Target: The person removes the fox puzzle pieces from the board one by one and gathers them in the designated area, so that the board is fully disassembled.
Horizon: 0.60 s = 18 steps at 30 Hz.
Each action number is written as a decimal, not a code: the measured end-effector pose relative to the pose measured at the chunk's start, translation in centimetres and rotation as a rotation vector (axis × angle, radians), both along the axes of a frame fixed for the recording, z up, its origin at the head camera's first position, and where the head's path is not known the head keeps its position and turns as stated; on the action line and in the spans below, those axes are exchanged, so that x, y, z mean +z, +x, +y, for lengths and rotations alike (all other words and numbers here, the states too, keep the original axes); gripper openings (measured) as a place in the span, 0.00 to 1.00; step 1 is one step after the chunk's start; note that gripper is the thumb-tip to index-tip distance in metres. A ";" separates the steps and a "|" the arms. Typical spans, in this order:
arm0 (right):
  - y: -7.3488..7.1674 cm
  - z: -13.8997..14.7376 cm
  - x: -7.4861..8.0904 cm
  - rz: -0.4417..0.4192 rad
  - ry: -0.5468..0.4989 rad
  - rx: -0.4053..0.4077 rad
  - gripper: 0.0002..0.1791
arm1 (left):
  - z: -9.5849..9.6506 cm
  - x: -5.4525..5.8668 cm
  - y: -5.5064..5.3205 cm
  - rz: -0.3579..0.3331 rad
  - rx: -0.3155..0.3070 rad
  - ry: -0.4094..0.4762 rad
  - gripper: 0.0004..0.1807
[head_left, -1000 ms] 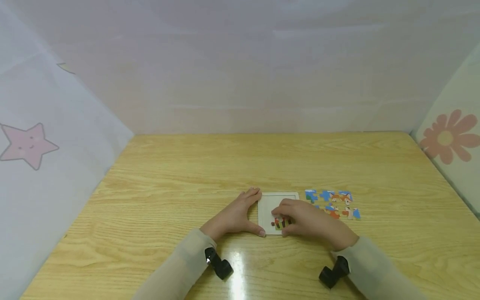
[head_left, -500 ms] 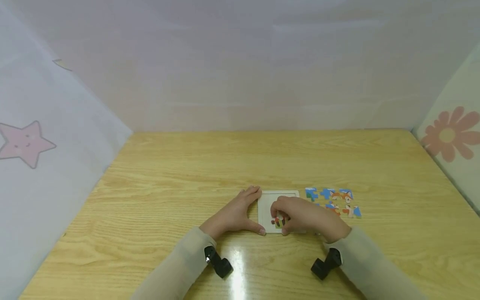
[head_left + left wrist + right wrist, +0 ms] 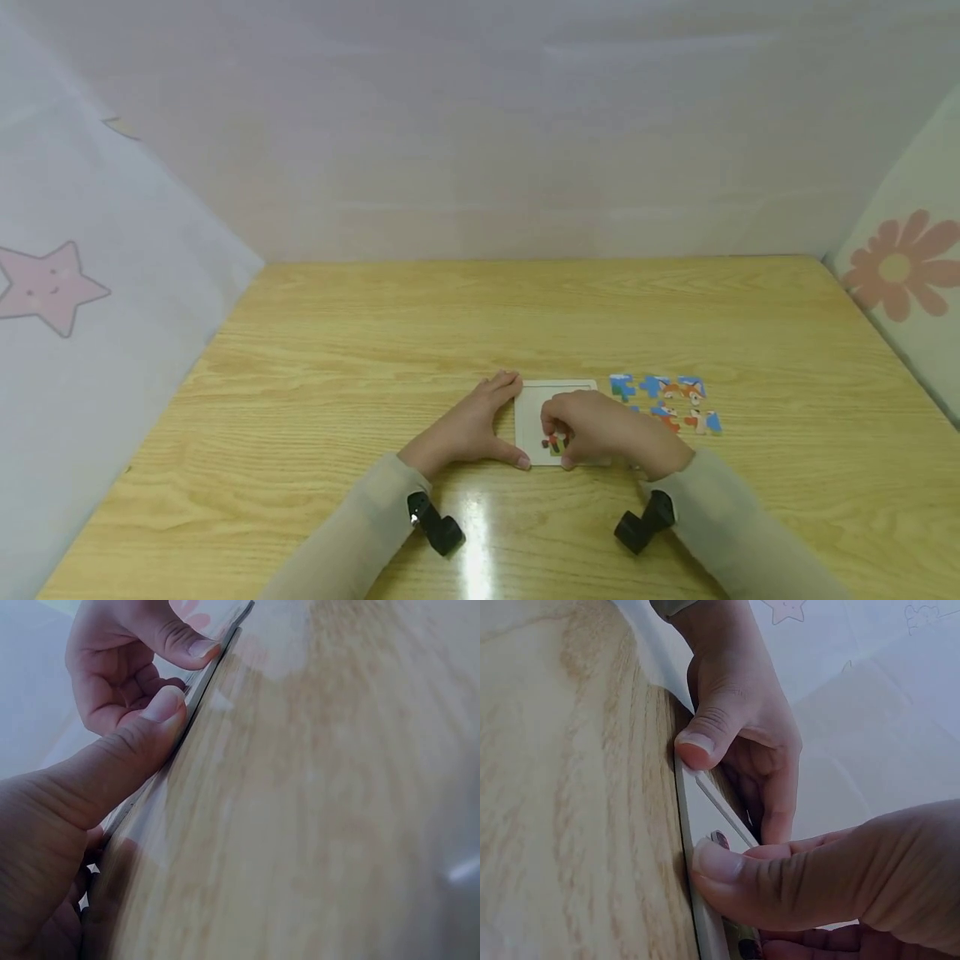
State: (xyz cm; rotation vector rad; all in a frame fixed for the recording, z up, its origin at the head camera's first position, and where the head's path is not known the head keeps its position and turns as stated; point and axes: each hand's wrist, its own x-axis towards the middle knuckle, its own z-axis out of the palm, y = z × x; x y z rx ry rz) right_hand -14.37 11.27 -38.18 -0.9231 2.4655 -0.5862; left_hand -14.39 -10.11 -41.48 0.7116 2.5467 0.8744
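A shallow white puzzle tray (image 3: 529, 410) lies flat on the table. My left hand (image 3: 474, 427) holds it by its left side, thumb at the near corner and fingers at the far one. Over the tray's near right part is my right hand (image 3: 603, 427). Its curled fingers and thumb grip a red, yellow and dark jigsaw piece (image 3: 556, 444) low inside the tray, close to the near rim. That hand covers most of the piece. In the right wrist view, the right thumb lies against the tray's rim (image 3: 690, 817), with the striped piece (image 3: 744, 941) partly showing below.
Right of the tray lie several loose jigsaw pieces, among them a blue and green piece (image 3: 622, 387), fox-face pieces (image 3: 692, 389) and a white and blue piece (image 3: 703, 422). My right hand and forearm hide some. The wooden table (image 3: 360, 333) meets fabric walls behind and at both sides.
My right hand and forearm have shifted slightly left, and its fingers curl more tightly over the striped piece, hiding more of it. The left hand stays on the tray.
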 end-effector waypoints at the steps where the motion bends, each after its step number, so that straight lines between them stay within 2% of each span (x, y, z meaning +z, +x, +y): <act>1: -0.1 -0.1 0.0 0.004 0.009 0.002 0.17 | 0.0 0.0 0.0 -0.002 0.001 0.001 0.60; 11: 0.0 -1.3 0.7 0.015 0.148 -0.022 0.20 | 0.0 -0.1 0.1 0.008 0.001 0.006 0.60; 18: 0.0 -1.1 0.9 0.002 0.125 -0.057 0.20 | 0.0 -0.2 0.0 0.022 -0.004 -0.006 0.60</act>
